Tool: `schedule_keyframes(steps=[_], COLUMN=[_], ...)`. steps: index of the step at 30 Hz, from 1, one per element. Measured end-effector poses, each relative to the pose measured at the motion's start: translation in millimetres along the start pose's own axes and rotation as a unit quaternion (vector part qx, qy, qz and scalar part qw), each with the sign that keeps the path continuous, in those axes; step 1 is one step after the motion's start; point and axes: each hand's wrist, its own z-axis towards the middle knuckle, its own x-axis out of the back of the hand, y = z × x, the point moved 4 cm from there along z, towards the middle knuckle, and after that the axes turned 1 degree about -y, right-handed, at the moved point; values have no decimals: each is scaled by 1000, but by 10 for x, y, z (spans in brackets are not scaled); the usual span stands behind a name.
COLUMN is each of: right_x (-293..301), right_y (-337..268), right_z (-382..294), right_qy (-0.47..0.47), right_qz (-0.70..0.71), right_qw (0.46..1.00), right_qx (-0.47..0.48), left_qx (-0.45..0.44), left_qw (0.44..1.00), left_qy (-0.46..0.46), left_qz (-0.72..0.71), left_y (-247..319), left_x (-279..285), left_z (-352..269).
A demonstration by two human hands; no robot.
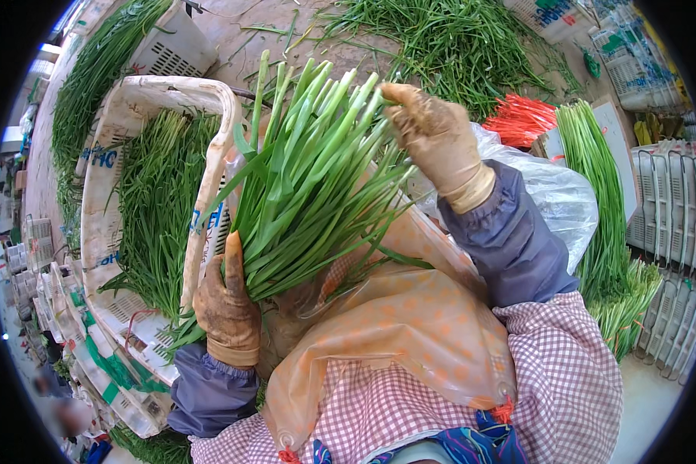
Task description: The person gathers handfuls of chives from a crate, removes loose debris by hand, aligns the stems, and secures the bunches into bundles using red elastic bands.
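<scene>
My left hand (pixel 229 307), in a soiled rubber glove, holds a loose bunch of long green leafy stalks, likely garlic chives (pixel 307 191), near its leafy lower end. The pale cut ends fan out upward. At their upper right, my right hand (pixel 435 133), in a matching glove, has its fingertips against the pale ends; whether it pinches a stalk cannot be told. Below the bunch, a translucent plastic apron with orange dots (pixel 394 325) covers my lap. On the left, close beside the bunch, a white plastic crate (pixel 211 168) holds more of these greens (pixel 156 214).
A heap of loose greens (pixel 441 46) lies ahead. Red ties (pixel 520 120), a clear plastic bag (pixel 557 185) and tied bundles (pixel 597 191) are on the right. Stacked crates (pixel 667 203) stand far right. Another crate (pixel 174 49) with greens is upper left; a blurred person (pixel 69 414) is lower left.
</scene>
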Motion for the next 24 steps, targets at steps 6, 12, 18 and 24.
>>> schedule_keyframes(steps=[6,12,18,24], right_x=[611,-64,42,705], right_y=[472,-509,140,352], right_z=[334,18,5,447], right_qy=[69,-82,76,43], right_qz=[-33,-225,32,-300], right_qw=[997,955,996,952], right_qx=[27,177,24,53], left_qx=[-6,4,22,16], left_qw=[999,997,996,996], left_qy=[-22,-81,-77,-87], left_qz=[24,16,-32,30], left_y=[-27,-46,-31,25], left_x=[-6,12,5,-2], left_z=[-17,-23,-94,-92])
